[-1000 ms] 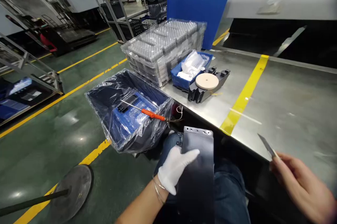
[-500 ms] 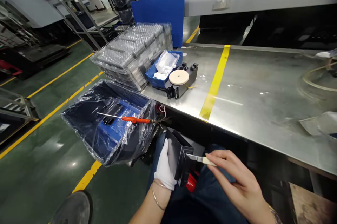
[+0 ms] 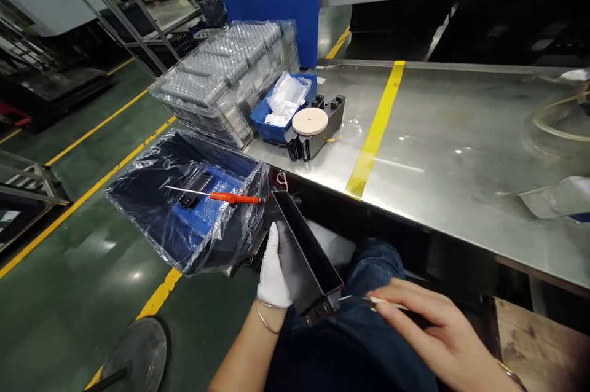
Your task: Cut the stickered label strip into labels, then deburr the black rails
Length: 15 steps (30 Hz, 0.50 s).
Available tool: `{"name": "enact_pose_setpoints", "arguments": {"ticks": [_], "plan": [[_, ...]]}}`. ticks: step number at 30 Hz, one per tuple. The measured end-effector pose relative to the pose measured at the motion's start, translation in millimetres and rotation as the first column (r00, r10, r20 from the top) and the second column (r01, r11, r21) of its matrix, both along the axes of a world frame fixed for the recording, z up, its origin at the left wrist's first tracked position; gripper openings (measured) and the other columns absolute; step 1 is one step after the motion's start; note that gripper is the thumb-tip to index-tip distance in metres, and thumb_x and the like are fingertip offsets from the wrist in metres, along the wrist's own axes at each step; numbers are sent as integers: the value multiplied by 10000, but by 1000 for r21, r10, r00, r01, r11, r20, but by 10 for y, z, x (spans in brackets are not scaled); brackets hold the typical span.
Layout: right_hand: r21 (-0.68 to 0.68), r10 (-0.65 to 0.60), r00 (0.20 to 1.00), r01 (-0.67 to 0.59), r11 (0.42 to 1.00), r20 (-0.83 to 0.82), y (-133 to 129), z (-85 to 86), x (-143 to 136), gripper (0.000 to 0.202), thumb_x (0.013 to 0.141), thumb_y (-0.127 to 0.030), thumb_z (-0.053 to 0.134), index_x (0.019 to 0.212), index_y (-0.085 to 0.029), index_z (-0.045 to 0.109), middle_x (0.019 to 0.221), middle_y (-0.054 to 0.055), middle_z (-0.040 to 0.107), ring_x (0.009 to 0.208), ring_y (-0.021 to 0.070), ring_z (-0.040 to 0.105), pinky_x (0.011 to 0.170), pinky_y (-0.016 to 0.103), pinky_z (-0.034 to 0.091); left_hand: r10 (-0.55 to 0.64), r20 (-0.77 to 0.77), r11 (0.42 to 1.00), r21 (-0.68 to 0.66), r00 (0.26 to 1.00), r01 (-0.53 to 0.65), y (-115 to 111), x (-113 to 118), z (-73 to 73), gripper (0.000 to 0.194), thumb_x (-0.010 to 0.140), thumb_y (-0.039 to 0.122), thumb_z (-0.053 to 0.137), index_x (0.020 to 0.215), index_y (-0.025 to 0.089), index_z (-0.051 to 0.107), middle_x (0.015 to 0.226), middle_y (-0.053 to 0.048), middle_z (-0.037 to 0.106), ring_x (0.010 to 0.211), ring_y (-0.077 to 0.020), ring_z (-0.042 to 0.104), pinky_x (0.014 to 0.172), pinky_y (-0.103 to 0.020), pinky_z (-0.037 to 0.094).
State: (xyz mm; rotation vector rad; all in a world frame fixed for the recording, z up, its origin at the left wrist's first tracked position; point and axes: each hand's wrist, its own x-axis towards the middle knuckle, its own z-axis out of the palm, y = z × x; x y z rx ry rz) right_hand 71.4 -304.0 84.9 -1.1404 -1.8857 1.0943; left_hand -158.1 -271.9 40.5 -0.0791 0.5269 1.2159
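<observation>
My left hand (image 3: 273,272), in a white glove, grips a long black open-topped housing (image 3: 295,269) by its side, above my lap. The hollow inside of the housing faces up, and its near end shows small round holes. Between thumb and fingers my bare right hand (image 3: 426,324) pinches a small knife (image 3: 387,302) with a cream handle. Its thin blade, seen nearly edge-on, points left at the near end corner of the housing; whether it touches I cannot tell.
An orange-handled air gun (image 3: 235,198) lies across a plastic-lined bin (image 3: 184,244). On the metal table (image 3: 442,164) are black parts (image 3: 316,145) under a round cream disc (image 3: 310,121), a blue tray (image 3: 271,132) with white bags, and stacked clear plastic trays (image 3: 221,72).
The housing has been turned and tilted, so its open hollow now shows. My right hand and the knife have moved slightly down and right. The whole view has shifted a little.
</observation>
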Motion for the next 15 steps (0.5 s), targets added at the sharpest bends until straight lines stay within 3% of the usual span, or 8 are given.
{"name": "enact_pose_setpoints", "arguments": {"ticks": [6, 10, 15], "plan": [[-205, 254, 967, -250, 946, -5, -28, 81, -71, 155, 891, -236, 507, 812, -223, 639, 703, -16, 621, 635, 92, 581, 584, 197, 447, 128, -70, 992, 6, 989, -128, -13, -56, -34, 351, 874, 412, 497, 1114, 198, 638, 1139, -18, 654, 1066, -186, 593, 1019, -293, 390], [-229, 236, 972, -233, 945, -16, -34, 59, -82, 153, 898, -240, 494, 874, -244, 645, 761, -13, 637, 685, 95, 593, 620, 197, 454, 216, -122, 975, -24, 969, -221, -20, -100, -58, 302, 869, 375, 521, 1095, 219, 648, 1065, -2, 686, 1047, -158, 604, 1001, -261, 402], [-213, 315, 948, -301, 929, 34, -37, 62, -91, 191, 887, -288, 506, 772, -239, 650, 690, -14, 636, 633, 101, 605, 586, 184, 474, 151, -118, 987, -34, 981, -156, -54, -137, -56, 313, 837, 406, 561, 1075, 226, 657, 1042, -14, 692, 1000, -180, 626, 979, -298, 413]]}}
